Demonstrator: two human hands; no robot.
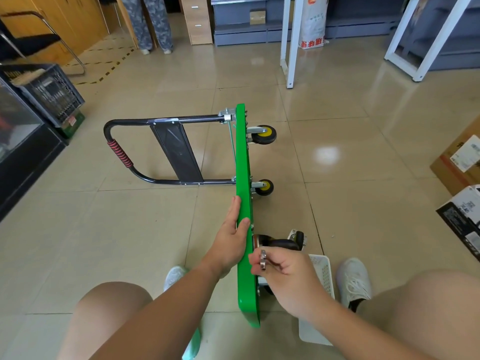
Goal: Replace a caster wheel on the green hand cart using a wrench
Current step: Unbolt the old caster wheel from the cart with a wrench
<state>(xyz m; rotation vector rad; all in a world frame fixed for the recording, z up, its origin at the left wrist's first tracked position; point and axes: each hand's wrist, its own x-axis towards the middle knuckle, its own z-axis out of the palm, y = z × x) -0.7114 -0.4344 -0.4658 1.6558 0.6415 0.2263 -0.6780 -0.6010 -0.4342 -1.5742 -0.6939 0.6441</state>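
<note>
Left hand [231,237] is lying flat and wide against the left face of the green hand cart [242,157], fingers straight and thumb resting over the deck's upper edge. The cart is standing on one long edge on the tiled floor [337,203], between the person's knees, with its black handle [122,154] stretching out to the left just above the tiles. Right hand [288,276] is curling round a small metal wrench [263,259], holding it just beside the deck's right face, near the black caster [280,242] at the near end. Two yellow-hubbed casters [265,134] are sticking out to the right further along the deck. A white basket [324,276] is sitting on the floor below the right hand, beside a white shoe. Open tile is lying to the right of the wheels and beyond the far end of the cart. Cardboard boxes [459,162] are lining the floor's right edge, and a black crate [49,92] is sitting at the left edge, both well apart from the cart.
</note>
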